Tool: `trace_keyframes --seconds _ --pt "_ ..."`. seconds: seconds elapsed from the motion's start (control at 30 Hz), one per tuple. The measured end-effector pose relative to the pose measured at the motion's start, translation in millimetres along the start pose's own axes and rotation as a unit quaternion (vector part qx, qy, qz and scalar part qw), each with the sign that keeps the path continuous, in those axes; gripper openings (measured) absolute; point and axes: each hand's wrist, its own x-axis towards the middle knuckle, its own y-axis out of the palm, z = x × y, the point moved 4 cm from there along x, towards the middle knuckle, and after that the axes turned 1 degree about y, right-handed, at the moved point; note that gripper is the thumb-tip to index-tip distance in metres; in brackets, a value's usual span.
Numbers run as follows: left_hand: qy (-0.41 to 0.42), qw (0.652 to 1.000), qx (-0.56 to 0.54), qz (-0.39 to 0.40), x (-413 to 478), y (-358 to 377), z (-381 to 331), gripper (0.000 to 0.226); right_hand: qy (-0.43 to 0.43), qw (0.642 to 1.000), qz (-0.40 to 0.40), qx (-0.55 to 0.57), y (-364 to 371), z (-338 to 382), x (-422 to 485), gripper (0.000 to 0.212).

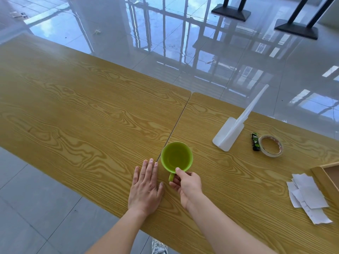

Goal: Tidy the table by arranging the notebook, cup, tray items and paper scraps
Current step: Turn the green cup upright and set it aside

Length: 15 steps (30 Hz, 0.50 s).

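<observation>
A green cup (176,156) stands upright on the wooden table (82,99), close to the seam between the two tabletops. My right hand (187,186) grips its handle, with the thumb on the rim. My left hand (146,187) rests flat on the table just left of the cup, fingers straight. Several white paper scraps (308,197) lie in a loose pile at the right, beside the corner of a wooden tray (319,176). No notebook is in view.
A white plastic stand with a tall upright strip (229,133) sits to the right of the cup. Beyond it lie a small black and green lighter (255,141) and a roll of tape (271,146). Black table bases (231,11) stand on the glossy floor.
</observation>
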Motion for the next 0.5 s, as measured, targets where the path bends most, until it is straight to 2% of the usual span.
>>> trace_keyframes --seconds 0.5 --pt "-0.002 1.0 0.005 0.003 0.5 0.4 0.1 0.071 -0.008 1.0 0.007 -0.01 -0.3 1.1 0.2 0.024"
